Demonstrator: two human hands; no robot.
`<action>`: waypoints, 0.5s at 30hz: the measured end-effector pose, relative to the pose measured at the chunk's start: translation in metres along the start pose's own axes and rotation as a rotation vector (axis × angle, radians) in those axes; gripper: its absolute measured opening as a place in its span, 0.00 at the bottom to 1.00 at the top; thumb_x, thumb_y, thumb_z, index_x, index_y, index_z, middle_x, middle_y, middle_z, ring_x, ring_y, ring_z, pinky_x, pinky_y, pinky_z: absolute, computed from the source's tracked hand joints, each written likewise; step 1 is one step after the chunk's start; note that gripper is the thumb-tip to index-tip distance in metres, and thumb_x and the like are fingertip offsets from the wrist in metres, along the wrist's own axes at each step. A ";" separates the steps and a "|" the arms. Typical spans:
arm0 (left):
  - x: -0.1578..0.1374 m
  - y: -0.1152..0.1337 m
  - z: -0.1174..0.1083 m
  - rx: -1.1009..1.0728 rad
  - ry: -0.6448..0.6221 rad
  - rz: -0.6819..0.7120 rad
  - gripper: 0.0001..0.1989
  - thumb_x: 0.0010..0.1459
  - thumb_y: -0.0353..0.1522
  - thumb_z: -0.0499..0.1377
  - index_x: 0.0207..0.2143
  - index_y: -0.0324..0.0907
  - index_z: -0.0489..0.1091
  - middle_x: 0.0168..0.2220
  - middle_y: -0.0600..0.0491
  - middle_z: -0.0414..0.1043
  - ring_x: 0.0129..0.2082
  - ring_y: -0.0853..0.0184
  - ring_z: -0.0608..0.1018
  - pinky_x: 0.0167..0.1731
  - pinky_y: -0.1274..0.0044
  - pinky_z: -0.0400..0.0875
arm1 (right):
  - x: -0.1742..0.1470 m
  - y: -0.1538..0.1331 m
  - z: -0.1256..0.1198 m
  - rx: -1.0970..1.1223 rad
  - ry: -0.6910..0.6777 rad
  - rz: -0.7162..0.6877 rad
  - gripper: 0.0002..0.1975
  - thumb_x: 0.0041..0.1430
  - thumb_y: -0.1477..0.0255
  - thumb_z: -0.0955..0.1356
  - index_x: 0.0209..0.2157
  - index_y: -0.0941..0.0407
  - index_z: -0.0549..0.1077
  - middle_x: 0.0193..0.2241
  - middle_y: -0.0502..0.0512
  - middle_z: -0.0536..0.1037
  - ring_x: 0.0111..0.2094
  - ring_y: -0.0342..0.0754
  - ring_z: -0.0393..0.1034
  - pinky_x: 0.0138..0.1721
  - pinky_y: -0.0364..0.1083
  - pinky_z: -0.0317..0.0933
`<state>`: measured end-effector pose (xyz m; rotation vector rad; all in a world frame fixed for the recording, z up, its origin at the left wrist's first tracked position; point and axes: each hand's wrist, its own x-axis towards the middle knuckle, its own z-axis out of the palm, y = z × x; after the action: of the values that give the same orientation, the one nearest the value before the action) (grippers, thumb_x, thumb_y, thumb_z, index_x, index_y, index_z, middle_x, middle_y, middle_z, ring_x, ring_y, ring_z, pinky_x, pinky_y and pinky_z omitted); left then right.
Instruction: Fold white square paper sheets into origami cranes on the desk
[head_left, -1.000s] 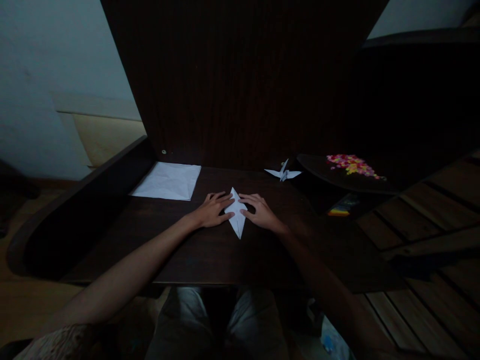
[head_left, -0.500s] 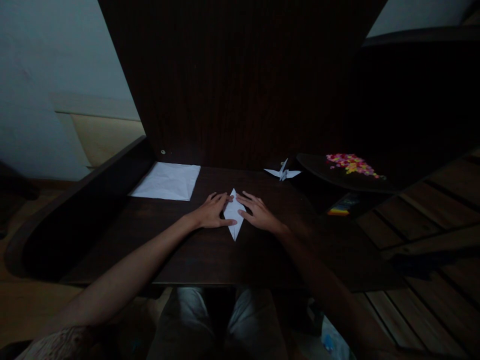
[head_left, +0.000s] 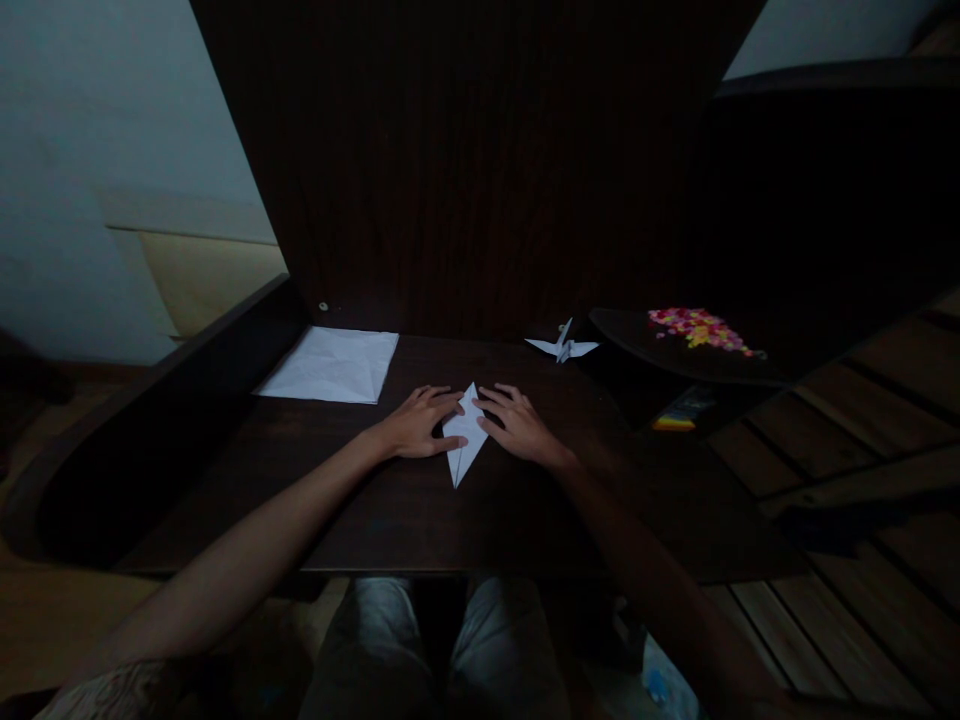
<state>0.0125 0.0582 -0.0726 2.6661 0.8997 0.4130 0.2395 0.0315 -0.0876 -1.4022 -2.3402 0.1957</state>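
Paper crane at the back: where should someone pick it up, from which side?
Pinch the crane by its middle, I'd say, from the near side: its thin wings spread left and right, the panel stands behind, and the right hand is nearer.

A white paper [head_left: 469,427], folded into a diamond, is laid flat on the dark desk [head_left: 390,520]. Its near tip is turned slightly to the left.

Folded paper [head_left: 465,457]: side edges partly hidden under left hand [head_left: 420,422] and right hand [head_left: 523,427]. Beyond grip, to right: bright pieces [head_left: 701,329] too small to identify; beneath, yellow-edged object [head_left: 673,424] mostly lost in shadow. Nearer than grip: trousers [head_left: 502,640] cut off by bottom edge; bluish item [head_left: 658,684] rightward unclear.
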 end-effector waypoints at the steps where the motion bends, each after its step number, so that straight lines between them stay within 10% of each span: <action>1: 0.000 0.001 0.000 0.011 0.009 -0.010 0.27 0.55 0.51 0.54 0.49 0.42 0.67 0.61 0.44 0.57 0.62 0.50 0.57 0.58 0.56 0.47 | 0.000 0.000 0.000 -0.008 0.008 0.001 0.18 0.62 0.64 0.62 0.52 0.52 0.70 0.58 0.58 0.65 0.60 0.60 0.51 0.55 0.64 0.50; 10: 0.001 -0.001 0.000 0.029 -0.007 0.029 0.27 0.55 0.48 0.56 0.53 0.44 0.66 0.63 0.44 0.53 0.62 0.48 0.54 0.57 0.55 0.49 | 0.002 0.000 -0.002 0.064 0.034 -0.067 0.29 0.55 0.70 0.67 0.58 0.58 0.61 0.63 0.62 0.55 0.65 0.56 0.42 0.61 0.61 0.45; 15: 0.003 -0.008 -0.002 0.082 0.042 0.039 0.16 0.59 0.35 0.54 0.49 0.46 0.70 0.62 0.48 0.57 0.61 0.52 0.58 0.55 0.57 0.55 | 0.003 0.001 0.000 0.044 -0.057 -0.059 0.23 0.61 0.67 0.62 0.57 0.58 0.64 0.58 0.62 0.64 0.62 0.52 0.54 0.63 0.58 0.42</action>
<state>0.0100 0.0667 -0.0733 2.7633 0.8970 0.4511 0.2390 0.0346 -0.0875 -1.3210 -2.4054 0.2725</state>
